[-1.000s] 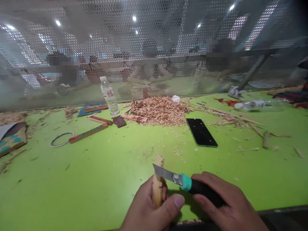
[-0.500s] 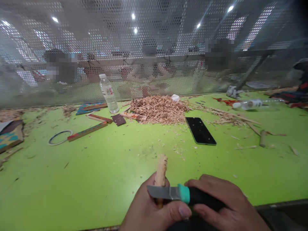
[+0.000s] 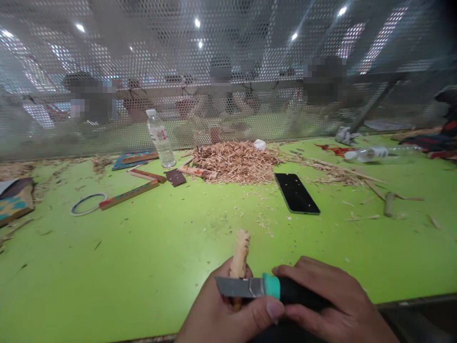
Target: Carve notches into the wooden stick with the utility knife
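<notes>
- Left hand (image 3: 224, 312) clasped a carved stick (image 3: 240, 255) at twelve o'clock.
- Right hand (image 3: 341, 297) gripped a knife (image 3: 272, 286), blade crossing the stick toward nine o'clock.
- Phone (image 3: 297, 194) lay at one o'clock.
- Wood shavings (image 3: 239, 163) lay heaped beyond, at twelve.

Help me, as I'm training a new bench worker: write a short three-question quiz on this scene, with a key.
1. Multiple choice: What does the left hand hold?
A) a white ring of tape
B) a pale, notched wooden stick
C) a clear plastic bottle

2. True or false: The black-handled knife with a teal collar and metal blade is in the right hand.

3. Fill the gap: The black, flat, rectangular phone lies on a bright ____ table.

Key: 1. B; 2. True; 3. green
</notes>
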A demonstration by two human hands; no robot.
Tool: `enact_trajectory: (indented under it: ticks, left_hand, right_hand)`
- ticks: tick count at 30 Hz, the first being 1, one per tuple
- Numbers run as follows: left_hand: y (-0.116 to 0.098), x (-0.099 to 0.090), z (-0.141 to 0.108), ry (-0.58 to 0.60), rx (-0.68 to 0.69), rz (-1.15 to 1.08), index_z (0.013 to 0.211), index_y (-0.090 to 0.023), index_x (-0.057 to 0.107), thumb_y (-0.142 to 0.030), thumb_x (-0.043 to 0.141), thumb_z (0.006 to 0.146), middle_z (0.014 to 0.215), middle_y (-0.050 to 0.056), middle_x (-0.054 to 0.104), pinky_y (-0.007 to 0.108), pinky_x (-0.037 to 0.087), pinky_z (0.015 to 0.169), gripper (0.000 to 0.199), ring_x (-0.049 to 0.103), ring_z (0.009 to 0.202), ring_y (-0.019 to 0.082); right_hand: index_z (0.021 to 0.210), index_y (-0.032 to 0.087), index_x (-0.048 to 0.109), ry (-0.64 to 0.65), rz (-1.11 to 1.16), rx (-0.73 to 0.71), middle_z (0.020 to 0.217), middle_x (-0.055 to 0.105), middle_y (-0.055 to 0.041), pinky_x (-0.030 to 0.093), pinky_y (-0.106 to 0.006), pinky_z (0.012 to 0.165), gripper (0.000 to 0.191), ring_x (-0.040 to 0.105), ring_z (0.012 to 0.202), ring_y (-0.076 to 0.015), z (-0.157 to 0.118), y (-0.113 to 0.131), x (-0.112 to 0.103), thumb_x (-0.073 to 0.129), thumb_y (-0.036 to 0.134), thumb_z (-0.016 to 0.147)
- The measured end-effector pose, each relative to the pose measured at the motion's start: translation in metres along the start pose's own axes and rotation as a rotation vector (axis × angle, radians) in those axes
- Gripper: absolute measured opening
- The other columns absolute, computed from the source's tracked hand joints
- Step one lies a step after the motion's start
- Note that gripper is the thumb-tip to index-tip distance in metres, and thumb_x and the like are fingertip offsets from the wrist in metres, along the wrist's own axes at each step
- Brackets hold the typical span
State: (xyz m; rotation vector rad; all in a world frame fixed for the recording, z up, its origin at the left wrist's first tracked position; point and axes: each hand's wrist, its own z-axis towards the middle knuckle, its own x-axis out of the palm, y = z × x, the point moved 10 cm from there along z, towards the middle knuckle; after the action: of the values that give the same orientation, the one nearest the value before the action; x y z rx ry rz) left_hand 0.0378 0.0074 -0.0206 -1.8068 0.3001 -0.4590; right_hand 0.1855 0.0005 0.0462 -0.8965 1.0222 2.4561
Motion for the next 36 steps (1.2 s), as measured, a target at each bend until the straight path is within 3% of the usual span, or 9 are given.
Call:
enact_trajectory:
  ticks: [11, 17, 20, 24, 25, 27, 29, 31, 36]
  left_hand:
    - [0.001, -0.003, 0.000, -0.018, -0.010, 0.041, 0.084, -0.023, 0.049, -0.072, 0.080, 0.081, 0.073, -0.006, 0.040, 0.029, 0.026, 0.064, 0.058, 0.034, 0.071, 0.014]
    - [-0.009, -0.001, -0.003, -0.082, 0.009, -0.065, 0.084, -0.021, 0.052, -0.068, 0.083, 0.081, 0.079, -0.005, 0.046, 0.025, 0.037, 0.070, 0.056, 0.042, 0.076, 0.013]
    - [-0.019, -0.005, -0.003, -0.135, 0.033, -0.107, 0.084, -0.020, 0.055, -0.062, 0.089, 0.077, 0.078, -0.006, 0.050, 0.022, 0.042, 0.069, 0.055, 0.046, 0.074, 0.011]
    - [-0.028, -0.010, 0.012, -0.093, -0.025, -0.082, 0.078, -0.023, 0.055, -0.065, 0.090, 0.074, 0.051, -0.013, 0.042, 0.018, 0.029, 0.038, 0.055, 0.034, 0.038, 0.005]
    - [-0.028, -0.011, 0.019, -0.062, -0.057, -0.069, 0.074, -0.023, 0.055, -0.068, 0.089, 0.073, 0.042, -0.013, 0.039, 0.018, 0.023, 0.032, 0.056, 0.030, 0.032, 0.005]
    - [-0.030, -0.020, 0.036, -0.067, -0.062, -0.097, 0.067, -0.022, 0.056, -0.069, 0.090, 0.070, 0.037, -0.011, 0.041, 0.018, 0.024, 0.027, 0.059, 0.033, 0.027, 0.006]
    - [-0.031, -0.028, 0.055, -0.076, -0.050, -0.110, 0.060, -0.022, 0.051, -0.074, 0.088, 0.070, 0.037, -0.010, 0.042, 0.016, 0.024, 0.027, 0.064, 0.035, 0.027, 0.005]
    - [-0.030, -0.030, 0.073, -0.056, -0.048, -0.128, 0.064, -0.022, 0.052, -0.076, 0.088, 0.067, 0.040, -0.010, 0.045, 0.017, 0.029, 0.026, 0.065, 0.039, 0.028, 0.006]
    - [-0.025, -0.026, 0.101, -0.012, -0.043, -0.164, 0.087, -0.024, 0.054, -0.079, 0.083, 0.072, 0.042, -0.014, 0.042, 0.015, 0.028, 0.028, 0.064, 0.032, 0.029, 0.005]
  right_hand:
    - [0.119, 0.029, 0.073, -0.007, -0.015, 0.014, 0.076, 0.074, 0.0038, 0.051, -0.023, 0.057, 0.036, 0.070, 0.061, -0.0138, -0.008, -0.005, 0.002, 0.067, 0.061, 0.103]
    - [0.116, 0.027, 0.075, 0.052, 0.035, 0.076, 0.076, 0.076, 0.0011, 0.053, -0.024, 0.058, 0.039, 0.072, 0.062, -0.0162, -0.007, -0.009, 0.007, 0.063, 0.062, 0.105]
    - [0.111, 0.027, 0.077, 0.219, 0.060, 0.140, 0.087, 0.081, -0.0035, 0.057, -0.027, 0.067, 0.040, 0.077, 0.074, -0.0203, 0.004, -0.009, 0.012, 0.055, 0.060, 0.109]
    - [0.122, 0.026, 0.077, 0.532, 0.143, 0.197, 0.105, 0.082, -0.0090, 0.055, -0.036, 0.083, 0.038, 0.075, 0.094, -0.0285, 0.039, -0.014, 0.016, 0.052, 0.052, 0.110]
    - [0.122, 0.024, 0.078, 0.592, 0.196, 0.231, 0.104, 0.081, -0.0105, 0.053, -0.037, 0.082, 0.040, 0.073, 0.094, -0.0291, 0.050, -0.019, 0.015, 0.054, 0.052, 0.109]
    - [0.111, 0.020, 0.081, 0.715, 0.362, 0.284, 0.090, 0.076, -0.0079, 0.049, -0.033, 0.073, 0.040, 0.065, 0.079, -0.0240, 0.072, -0.028, 0.019, 0.060, 0.053, 0.105]
    - [0.107, 0.019, 0.080, 0.734, 0.465, 0.316, 0.086, 0.072, -0.0047, 0.048, -0.029, 0.069, 0.038, 0.061, 0.076, -0.0203, 0.093, -0.041, 0.021, 0.069, 0.055, 0.100]
    - [0.099, 0.017, 0.076, 0.726, 0.577, 0.391, 0.070, 0.060, 0.0009, 0.042, -0.025, 0.057, 0.045, 0.050, 0.060, -0.0149, 0.101, -0.058, 0.028, 0.068, 0.062, 0.098]
    - [0.094, 0.019, 0.064, 0.515, 0.793, 0.563, 0.066, 0.050, 0.0040, 0.031, -0.023, 0.044, 0.056, 0.036, 0.049, -0.0111, 0.089, -0.096, 0.039, 0.051, 0.074, 0.095]
